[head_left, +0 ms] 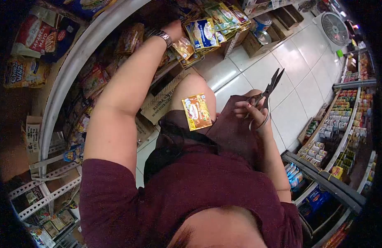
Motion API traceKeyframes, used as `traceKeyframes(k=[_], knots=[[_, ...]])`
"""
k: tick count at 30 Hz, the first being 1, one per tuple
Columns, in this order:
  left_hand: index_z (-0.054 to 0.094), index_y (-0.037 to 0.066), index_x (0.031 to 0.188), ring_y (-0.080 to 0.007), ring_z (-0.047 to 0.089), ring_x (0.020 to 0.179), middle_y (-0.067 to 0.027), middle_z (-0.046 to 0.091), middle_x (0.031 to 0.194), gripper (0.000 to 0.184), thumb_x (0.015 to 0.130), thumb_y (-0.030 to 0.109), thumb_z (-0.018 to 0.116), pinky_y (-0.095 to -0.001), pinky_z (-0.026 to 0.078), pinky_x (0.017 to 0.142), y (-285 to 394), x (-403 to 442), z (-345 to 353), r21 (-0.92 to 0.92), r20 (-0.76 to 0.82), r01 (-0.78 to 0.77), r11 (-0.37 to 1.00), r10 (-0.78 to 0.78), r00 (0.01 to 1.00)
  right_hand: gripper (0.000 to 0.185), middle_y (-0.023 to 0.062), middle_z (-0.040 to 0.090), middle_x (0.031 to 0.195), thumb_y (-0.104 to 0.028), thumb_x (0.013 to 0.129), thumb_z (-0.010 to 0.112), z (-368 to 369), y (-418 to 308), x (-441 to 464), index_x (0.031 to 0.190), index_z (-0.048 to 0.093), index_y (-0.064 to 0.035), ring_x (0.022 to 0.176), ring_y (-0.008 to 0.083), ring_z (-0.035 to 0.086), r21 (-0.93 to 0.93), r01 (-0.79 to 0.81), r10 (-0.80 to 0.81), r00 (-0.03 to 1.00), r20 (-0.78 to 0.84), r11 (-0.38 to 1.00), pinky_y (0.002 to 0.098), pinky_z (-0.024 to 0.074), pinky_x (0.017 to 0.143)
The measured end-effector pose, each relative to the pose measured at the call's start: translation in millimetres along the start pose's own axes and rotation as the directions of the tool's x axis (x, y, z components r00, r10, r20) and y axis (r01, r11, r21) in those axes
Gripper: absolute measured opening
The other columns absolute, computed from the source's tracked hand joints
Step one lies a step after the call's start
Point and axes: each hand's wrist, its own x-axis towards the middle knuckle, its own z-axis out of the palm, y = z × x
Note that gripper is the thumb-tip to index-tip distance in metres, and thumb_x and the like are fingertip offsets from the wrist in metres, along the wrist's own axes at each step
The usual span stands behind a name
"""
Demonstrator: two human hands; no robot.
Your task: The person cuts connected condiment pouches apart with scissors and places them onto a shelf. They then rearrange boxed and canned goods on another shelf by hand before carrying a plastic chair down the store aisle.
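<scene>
My left hand (173, 31), with a metal watch (163, 37) on its wrist, reaches in among packets on the shelf. It is beside an orange-brown sachet (183, 48), and its fingers are too hidden to show what they hold. My right hand (254, 110) is closed around the handles of a pair of dark scissors (275, 82), whose blades point up and away, slightly parted. On my lap, over one thigh, lies another orange-brown seasoning sachet (197, 111), printed side up. Neither hand touches it.
Blue and yellow sachets (205, 33) and green ones (222, 17) crowd the shelf end. Cardboard boxes (168, 97) stand below. A curved metal shelf edge (60, 82) runs along the left. White floor tiles (290, 58) lead to a fan (332, 29); shelves of cans (333, 122) line the right.
</scene>
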Motion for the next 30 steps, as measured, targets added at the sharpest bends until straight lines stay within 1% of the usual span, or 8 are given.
traceKeyframes(k=[2,5,7,10,15,22,25,30], knots=[[0.059,-0.005,0.097,-0.0336,0.061,0.092,-0.0242,0.060,0.101,0.027,0.076,0.012,0.058,-0.0398,0.049,0.078,6.4,-0.3,-0.2,0.036,-0.050,-0.023,0.999,0.025,0.998,0.015,0.0231,0.057,0.105,-0.003,0.082,0.053,7.1,-0.1,5.8,0.093,0.043,-0.0017,0.089,0.0311,0.062,0.012,-0.058,0.058,0.998,-0.010,0.998,0.0382,0.0538,0.075],[0.056,-0.008,0.104,-0.0327,0.059,0.098,-0.0275,0.057,0.106,0.034,0.074,0.008,0.058,-0.0397,0.048,0.080,11.0,2.8,-0.1,0.286,0.204,-0.084,0.955,0.025,0.979,0.017,0.0211,0.057,0.109,-0.005,0.083,0.054,26.3,18.8,38.8,0.096,0.043,-0.0011,0.101,0.0322,0.058,0.144,0.031,-0.053,0.986,0.156,0.989,0.0401,0.0494,0.084],[0.049,-0.009,0.108,-0.0326,0.059,0.095,-0.0276,0.057,0.104,0.043,0.072,0.013,0.057,-0.0391,0.048,0.078,41.0,-29.5,-41.5,0.224,0.282,-0.091,0.970,0.025,0.959,0.022,0.0208,0.055,0.113,-0.007,0.084,0.055,42.3,34.8,73.9,0.100,0.040,-0.0009,0.103,0.0298,0.057,0.205,-0.015,-0.030,0.977,0.213,0.979,0.0368,0.0506,0.082],[0.035,-0.012,0.116,-0.0325,0.058,0.090,-0.0278,0.057,0.100,0.064,0.068,0.024,0.056,-0.0380,0.047,0.075,69.6,-61.1,-90.2,0.111,0.435,-0.078,0.991,0.022,0.900,0.023,0.0182,0.060,0.095,-0.007,0.082,0.061,92.0,34.1,120.7,0.094,0.045,0.0037,0.092,0.0281,0.062,0.393,-0.006,-0.017,0.998,0.054,0.920,0.0328,0.0537,0.072],[0.040,-0.008,0.110,-0.0316,0.056,0.098,-0.0261,0.056,0.107,0.065,0.065,0.029,0.070,-0.0363,0.047,0.079,41.9,-44.5,-67.3,0.145,0.500,-0.117,0.983,0.029,0.866,0.023,0.0219,0.059,0.092,-0.003,0.081,0.058,116.1,16.0,173.2,0.098,0.045,0.0078,0.076,0.0296,0.064,0.170,0.192,-0.175,0.978,-0.111,0.967,0.0354,0.0557,0.064],[0.043,-0.004,0.101,-0.0333,0.055,0.101,-0.0263,0.056,0.104,0.052,0.067,0.025,0.069,-0.0386,0.045,0.084,35.3,-46.7,-55.6,0.087,0.346,-0.209,0.974,0.167,0.923,0.019,0.0185,0.060,0.085,0.000,0.081,0.057,109.3,3.8,187.8,0.096,0.048,0.0057,0.072,0.0279,0.065,0.180,0.241,-0.201,0.956,-0.213,0.954,0.0347,0.0556,0.059],[0.051,-0.001,0.101,-0.0358,0.053,0.102,-0.0198,0.058,0.104,0.038,0.071,0.018,0.065,-0.0415,0.043,0.087,41.9,-55.9,-45.2,0.246,0.049,-0.164,0.955,0.156,0.986,0.018,0.0176,0.060,0.081,0.002,0.078,0.056,110.1,4.9,190.9,0.093,0.047,0.0059,0.070,0.0283,0.065,0.238,0.237,-0.202,0.966,-0.163,0.942,0.0330,0.0555,0.056],[0.060,0.005,0.103,-0.0283,0.052,0.105,-0.0142,0.060,0.112,0.030,0.075,0.017,0.055,-0.0415,0.038,0.086,86.3,-104.9,-78.9,0.487,0.041,-0.107,0.867,0.100,0.994,0.012,0.0174,0.061,0.081,0.003,0.078,0.056,113.6,0.3,187.8,0.089,0.049,0.0053,0.069,0.0281,0.065,0.187,0.230,-0.182,0.953,-0.243,0.955,0.0323,0.0553,0.054]])
